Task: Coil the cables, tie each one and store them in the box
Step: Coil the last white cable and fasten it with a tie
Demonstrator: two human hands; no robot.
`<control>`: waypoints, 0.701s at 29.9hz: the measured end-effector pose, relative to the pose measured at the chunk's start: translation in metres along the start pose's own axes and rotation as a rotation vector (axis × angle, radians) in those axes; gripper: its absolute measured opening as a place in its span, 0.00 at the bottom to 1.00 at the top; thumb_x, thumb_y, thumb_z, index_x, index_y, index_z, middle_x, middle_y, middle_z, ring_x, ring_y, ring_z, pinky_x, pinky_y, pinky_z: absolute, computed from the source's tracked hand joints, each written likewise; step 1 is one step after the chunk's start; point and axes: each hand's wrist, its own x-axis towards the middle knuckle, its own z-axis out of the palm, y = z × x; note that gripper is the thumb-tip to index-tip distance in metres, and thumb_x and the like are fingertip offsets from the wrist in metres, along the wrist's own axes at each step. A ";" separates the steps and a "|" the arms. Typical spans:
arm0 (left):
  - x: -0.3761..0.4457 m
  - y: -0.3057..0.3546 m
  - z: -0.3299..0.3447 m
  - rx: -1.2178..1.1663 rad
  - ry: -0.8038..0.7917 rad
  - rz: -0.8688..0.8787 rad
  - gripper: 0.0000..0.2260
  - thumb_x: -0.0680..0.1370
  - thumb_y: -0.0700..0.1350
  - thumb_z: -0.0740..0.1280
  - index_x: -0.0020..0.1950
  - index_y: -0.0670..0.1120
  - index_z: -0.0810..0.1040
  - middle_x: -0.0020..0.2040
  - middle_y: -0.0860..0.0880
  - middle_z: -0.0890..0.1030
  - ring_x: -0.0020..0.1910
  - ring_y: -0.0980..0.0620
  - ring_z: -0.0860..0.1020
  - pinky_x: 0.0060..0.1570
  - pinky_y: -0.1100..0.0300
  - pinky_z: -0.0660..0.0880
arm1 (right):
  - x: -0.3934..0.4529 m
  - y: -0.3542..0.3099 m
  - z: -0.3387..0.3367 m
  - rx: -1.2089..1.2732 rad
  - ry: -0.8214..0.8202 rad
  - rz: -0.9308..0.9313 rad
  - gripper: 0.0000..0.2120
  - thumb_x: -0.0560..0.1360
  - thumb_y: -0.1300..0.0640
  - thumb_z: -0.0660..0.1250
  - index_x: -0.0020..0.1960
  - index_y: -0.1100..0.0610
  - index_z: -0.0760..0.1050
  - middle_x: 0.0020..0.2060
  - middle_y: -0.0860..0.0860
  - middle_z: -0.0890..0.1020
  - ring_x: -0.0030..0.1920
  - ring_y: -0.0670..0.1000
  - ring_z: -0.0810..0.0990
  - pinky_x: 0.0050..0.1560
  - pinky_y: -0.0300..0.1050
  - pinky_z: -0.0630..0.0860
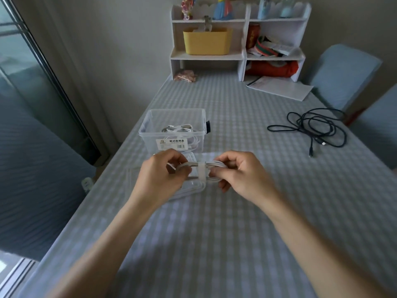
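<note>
The worktop (236, 222) is long and covered by a grey and white checked cloth; it runs from the near edge to the far wall. At its far end stands a white shelf unit (245, 39) that holds a yellow bin (207, 41) on the left side and red items on the right side. Two chairs with light blue covers (341, 76) stand at the right of the worktop. A white paper sheet (281, 88) lies far right, in front of the shelf unit.

A clear plastic storage box (174, 130) with a label on its near wall stands left of centre, and white coiled cables (178, 128) already lie inside it. Its clear lid (189, 190) lies flat just near of it, under the hands. A dark cable (311, 127) lies loose and not coiled on the right side, well apart from the box.

Above the lid, both hands hold one white cable coil (194, 168). The left hand (159, 179) has a grip pinching the left end of the coil with curled fingers. The right hand (238, 175) has a grip curled around the right end, and its thumb presses beside the white strap (202, 171) that wraps the middle of the coil.
</note>
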 end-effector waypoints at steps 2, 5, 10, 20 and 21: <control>-0.002 0.000 0.004 0.024 0.009 -0.025 0.05 0.73 0.43 0.74 0.41 0.51 0.79 0.34 0.53 0.82 0.30 0.55 0.81 0.31 0.64 0.71 | -0.002 0.000 0.000 0.018 -0.001 0.001 0.02 0.75 0.64 0.70 0.44 0.60 0.82 0.34 0.55 0.85 0.29 0.52 0.81 0.31 0.45 0.79; -0.001 0.000 0.008 -0.135 -0.018 -0.134 0.04 0.75 0.38 0.71 0.43 0.47 0.80 0.41 0.49 0.85 0.33 0.52 0.84 0.36 0.55 0.81 | -0.004 -0.001 0.001 0.065 -0.024 0.011 0.04 0.75 0.66 0.70 0.43 0.59 0.81 0.33 0.53 0.84 0.29 0.51 0.81 0.30 0.42 0.77; -0.005 0.004 0.006 -0.328 -0.050 -0.161 0.03 0.76 0.34 0.70 0.45 0.37 0.77 0.40 0.43 0.82 0.32 0.49 0.83 0.34 0.56 0.82 | -0.005 0.000 0.001 0.090 0.022 0.030 0.07 0.75 0.66 0.69 0.43 0.56 0.81 0.33 0.52 0.84 0.28 0.50 0.80 0.29 0.42 0.77; -0.004 -0.003 -0.006 -0.881 -0.048 -0.358 0.04 0.76 0.34 0.69 0.49 0.39 0.80 0.40 0.42 0.82 0.34 0.49 0.80 0.34 0.60 0.79 | 0.000 0.002 -0.002 0.515 0.029 0.269 0.05 0.77 0.66 0.67 0.46 0.61 0.80 0.38 0.57 0.85 0.29 0.48 0.78 0.29 0.40 0.77; -0.004 -0.004 -0.005 -0.882 -0.049 -0.365 0.05 0.75 0.34 0.70 0.51 0.38 0.81 0.41 0.41 0.82 0.35 0.49 0.81 0.35 0.60 0.80 | -0.001 0.003 -0.002 0.558 0.034 0.278 0.05 0.77 0.67 0.66 0.46 0.61 0.80 0.38 0.57 0.85 0.30 0.48 0.79 0.30 0.40 0.78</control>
